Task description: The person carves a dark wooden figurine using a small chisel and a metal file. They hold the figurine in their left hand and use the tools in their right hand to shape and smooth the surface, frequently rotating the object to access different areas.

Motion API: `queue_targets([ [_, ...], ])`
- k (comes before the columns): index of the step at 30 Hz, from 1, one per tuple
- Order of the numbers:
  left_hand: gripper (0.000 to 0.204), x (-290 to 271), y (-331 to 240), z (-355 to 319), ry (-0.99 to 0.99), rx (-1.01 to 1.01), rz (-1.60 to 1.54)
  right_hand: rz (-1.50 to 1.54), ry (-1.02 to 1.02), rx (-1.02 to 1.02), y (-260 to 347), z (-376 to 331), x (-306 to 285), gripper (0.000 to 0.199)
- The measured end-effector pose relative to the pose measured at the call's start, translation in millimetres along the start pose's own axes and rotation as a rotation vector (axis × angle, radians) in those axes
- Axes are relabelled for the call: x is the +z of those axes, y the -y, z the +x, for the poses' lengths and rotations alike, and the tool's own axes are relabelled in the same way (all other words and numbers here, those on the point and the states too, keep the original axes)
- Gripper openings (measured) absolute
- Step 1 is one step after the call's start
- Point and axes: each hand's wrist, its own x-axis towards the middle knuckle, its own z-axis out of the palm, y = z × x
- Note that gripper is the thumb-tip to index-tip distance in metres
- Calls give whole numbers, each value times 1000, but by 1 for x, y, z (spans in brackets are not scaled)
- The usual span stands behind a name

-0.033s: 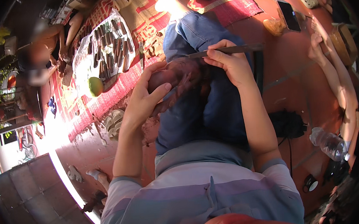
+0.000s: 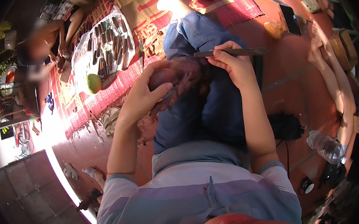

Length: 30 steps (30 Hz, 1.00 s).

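Note:
My left hand (image 2: 143, 91) is wrapped round the near left side of a dark reddish-brown carved wooden piece (image 2: 189, 72), thumb lying along its top. The carving rests over my jeans-clad thighs and has a rounded lump and uneven, branching shapes. Between the thumb and fingers of my right hand (image 2: 234, 66) is a slim, dark, flat carving tool (image 2: 246, 52), held nearly level. Its left end lies by the carving's far right edge; I cannot tell whether they touch. My palm hides part of the wood, and the tool's exact kind does not show.
Several wooden-handled tools lie on a white cloth (image 2: 85, 56) at the far left, beside a green round fruit (image 2: 93, 83). A red patterned mat (image 2: 145, 19) spreads ahead. Rightward are a phone (image 2: 290, 19), a plastic bottle (image 2: 325, 146) and another person's legs (image 2: 332, 73). Someone else sits far left.
My right hand and the tool have shifted slightly right, drawing the tool's left end back a little from the carving. My left hand keeps its hold.

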Motion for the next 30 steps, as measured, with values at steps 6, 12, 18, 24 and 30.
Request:
queue_targets([
  [6, 36, 5, 5, 31, -135, 122, 446, 107, -2, -130, -5, -16, -32, 10],
  [12, 23, 0, -14, 46, -53, -18, 568, 96, -36, -158, -11, -17, -37, 11],
  [18, 30, -33, 17, 25, -292, -173, 37, 69, -35, -139, -10, -18, -40, 20],
  [24, 69, -2, 65, -34, -309, -4, -519, -40, -114, -180, -13, -20, -26, 16],
  [30, 103, 27, 45, -47, -151, 165, -660, -181, 3, -80, 6, -34, 28, 11],
])
